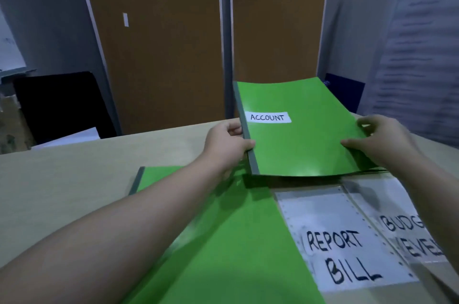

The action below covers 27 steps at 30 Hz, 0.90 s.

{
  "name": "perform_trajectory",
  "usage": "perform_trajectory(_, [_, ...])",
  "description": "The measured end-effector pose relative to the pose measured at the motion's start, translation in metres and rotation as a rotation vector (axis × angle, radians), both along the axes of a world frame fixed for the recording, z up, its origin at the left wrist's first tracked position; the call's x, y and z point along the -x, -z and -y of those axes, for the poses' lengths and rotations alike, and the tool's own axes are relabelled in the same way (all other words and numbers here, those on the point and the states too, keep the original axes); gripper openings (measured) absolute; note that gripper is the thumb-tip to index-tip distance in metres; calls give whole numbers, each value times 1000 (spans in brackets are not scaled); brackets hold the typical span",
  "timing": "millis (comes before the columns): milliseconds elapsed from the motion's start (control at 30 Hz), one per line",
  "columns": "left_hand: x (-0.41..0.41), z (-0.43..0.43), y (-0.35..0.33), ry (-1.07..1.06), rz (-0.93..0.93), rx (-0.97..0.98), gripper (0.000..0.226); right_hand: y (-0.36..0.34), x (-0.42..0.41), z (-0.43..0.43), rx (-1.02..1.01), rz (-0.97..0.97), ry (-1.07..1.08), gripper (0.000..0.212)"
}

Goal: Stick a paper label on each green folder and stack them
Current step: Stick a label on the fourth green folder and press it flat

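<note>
Beige table top (62, 179): runs the full width; all the work items sit over its right half.
Black panel (62, 105): behind the table's far left edge; identity unclear.
Cork boards: two, upright behind the table, larger one left (154, 43), second one right (278, 25).
Flat green folder (223, 241): lies closed on the table, grey spine to the left, no label visible on its exposed cover.
Left hand (227, 141): grips the grey spine of the raised folder, thumb on top of the cover, fingers curled round the spine edge.
Raised green folder (305, 144): held clear of the table between both hands, far end tilted up, near edge above the flat folder's far end.
ACCOUNT label (267, 117): white slip stuck on the raised cover, just beside the spine.
Label sheet (342, 241): perforated, reads REPORT / BILL, flat on the table touching the flat folder's right edge.
Right hand (380, 139): pinches the raised cover's right edge, thumb on top.
Second sheet (409, 234): lettering cut off, far right.
</note>
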<state>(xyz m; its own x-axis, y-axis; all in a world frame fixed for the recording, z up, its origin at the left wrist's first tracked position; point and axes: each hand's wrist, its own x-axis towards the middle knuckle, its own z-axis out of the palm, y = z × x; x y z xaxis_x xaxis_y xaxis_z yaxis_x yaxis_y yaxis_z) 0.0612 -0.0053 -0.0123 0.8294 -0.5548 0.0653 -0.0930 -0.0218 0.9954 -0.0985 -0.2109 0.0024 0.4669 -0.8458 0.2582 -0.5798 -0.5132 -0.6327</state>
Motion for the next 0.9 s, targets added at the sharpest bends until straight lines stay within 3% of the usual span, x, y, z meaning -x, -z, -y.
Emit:
perform_trajectory(100, [-4,38,13,-89,6,25,33,12,5,29,67,-2,57,59])
perform_trajectory(200, [0,64,22,-75,83,-74,34,25,3,51,132,-61,75,48])
perform_trajectory(267, [5,74,26,-49,158,-178,18,35,3,63,170,-111,68,44])
perform_trajectory(333, [6,81,31,-48,272,-300,31,43,3,73,177,-162,59,40])
perform_trajectory(367, [6,83,33,-42,329,-354,33,47,3,77,170,-192,54,41])
perform_trajectory(467, [9,86,37,-24,458,-432,7,55,2,83,144,-304,33,53])
perform_trajectory(700, [10,83,44,-68,511,-434,18,63,-5,84,196,-370,29,58])
perform_trajectory(900, [4,90,49,-35,562,-574,21,62,-7,78,248,-467,52,54])
